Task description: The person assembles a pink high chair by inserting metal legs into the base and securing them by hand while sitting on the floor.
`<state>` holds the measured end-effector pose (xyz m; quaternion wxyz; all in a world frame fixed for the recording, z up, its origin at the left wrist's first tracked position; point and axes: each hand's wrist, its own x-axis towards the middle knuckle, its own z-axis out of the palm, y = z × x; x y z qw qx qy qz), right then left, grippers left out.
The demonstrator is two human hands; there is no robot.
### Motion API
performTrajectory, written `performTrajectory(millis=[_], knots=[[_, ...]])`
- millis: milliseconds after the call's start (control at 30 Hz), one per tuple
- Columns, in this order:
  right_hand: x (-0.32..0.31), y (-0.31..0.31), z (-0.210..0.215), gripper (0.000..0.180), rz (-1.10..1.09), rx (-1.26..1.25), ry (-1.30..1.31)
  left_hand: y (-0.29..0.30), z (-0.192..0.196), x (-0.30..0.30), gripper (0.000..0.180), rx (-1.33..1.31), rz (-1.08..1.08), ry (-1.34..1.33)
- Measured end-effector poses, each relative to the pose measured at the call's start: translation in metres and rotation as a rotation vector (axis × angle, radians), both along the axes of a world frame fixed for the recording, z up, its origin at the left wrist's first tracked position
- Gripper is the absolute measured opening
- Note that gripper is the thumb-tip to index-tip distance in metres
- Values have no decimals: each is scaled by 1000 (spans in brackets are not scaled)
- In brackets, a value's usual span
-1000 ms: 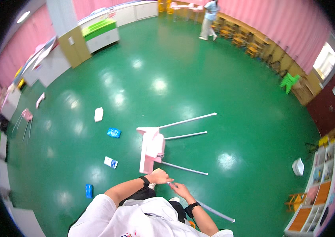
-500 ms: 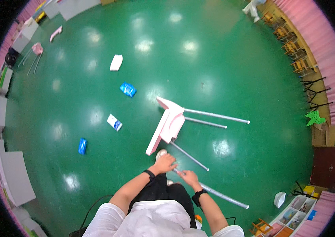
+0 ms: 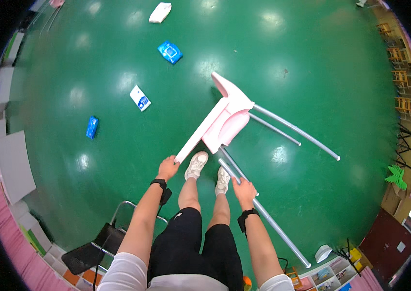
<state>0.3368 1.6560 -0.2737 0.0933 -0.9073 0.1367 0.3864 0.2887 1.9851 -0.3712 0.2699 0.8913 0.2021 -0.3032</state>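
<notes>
A pink high chair (image 3: 237, 104) with silver tube legs lies tipped over on the floor in front of my feet. Two of its legs (image 3: 296, 130) point off to the right, and a third runs from the near side of the seat toward my right hand. My left hand (image 3: 168, 168) is closed on the near end of the chair's long pink edge. In my right hand (image 3: 245, 192) is a loose silver tube leg (image 3: 283, 233), gripped near its upper part. That tube's upper end lies close to the third leg; whether they touch I cannot tell.
Blue and white packets (image 3: 170, 52) lie scattered on the green floor (image 3: 118, 63) ahead and left. A black chair with a metal frame (image 3: 103, 245) stands behind my left arm. Small wooden chairs (image 3: 401, 77) and black stands line the right wall; shelves (image 3: 329, 279) are at lower right.
My left hand has left the loose tube and taken hold of the chair's pink edge. My right hand still grips the tube. The view has tilted down toward my legs and feet.
</notes>
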Motion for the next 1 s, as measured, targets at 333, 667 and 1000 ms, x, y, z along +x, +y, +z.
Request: performTrajectory(millis=[333, 667, 1000], knots=[[-13, 1, -90, 56, -54, 47, -165, -33, -51, -3, 60, -101, 156, -187], [-29, 12, -112, 51, -181, 94, -335, -19, -59, -4, 59, -111, 72, -131], [-43, 17, -104, 51, -92, 24, -382, -21, -55, 11, 65, -113, 46, 62]])
